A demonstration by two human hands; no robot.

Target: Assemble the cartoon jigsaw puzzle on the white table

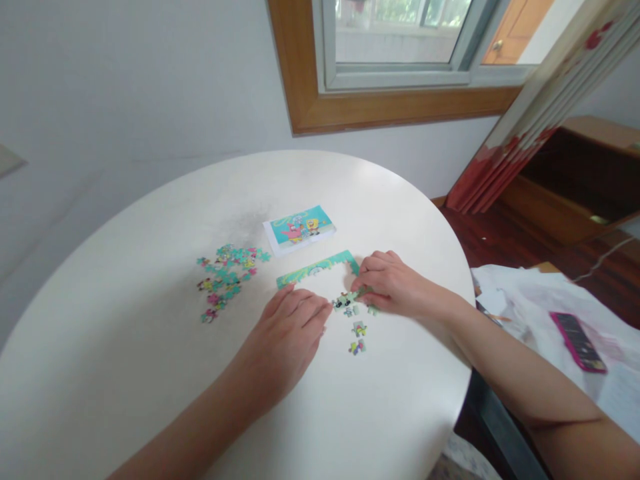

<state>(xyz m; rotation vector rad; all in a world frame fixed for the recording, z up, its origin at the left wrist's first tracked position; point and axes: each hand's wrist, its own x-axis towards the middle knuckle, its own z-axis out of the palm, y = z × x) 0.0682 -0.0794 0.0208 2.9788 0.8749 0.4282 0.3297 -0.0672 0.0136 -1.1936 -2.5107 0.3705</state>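
My left hand [290, 330] lies flat on the round white table [150, 373], fingers together and stretched toward a small joined cluster of puzzle pieces [345, 303]. My right hand [387, 283] is curled, its fingertips pinching a green puzzle piece [361, 292] at that cluster. A joined strip of teal edge pieces [315, 269] runs just beyond both hands. Two loose pieces [358, 337] lie nearer me. A heap of several loose pieces [227, 277] sits to the left.
A puzzle box with a cartoon picture [299, 229] lies beyond the strip. Right of the table, white paper or cloth [530, 293] bears a pink phone [579, 341]. A window, a curtain [530, 113] and wooden furniture stand behind.
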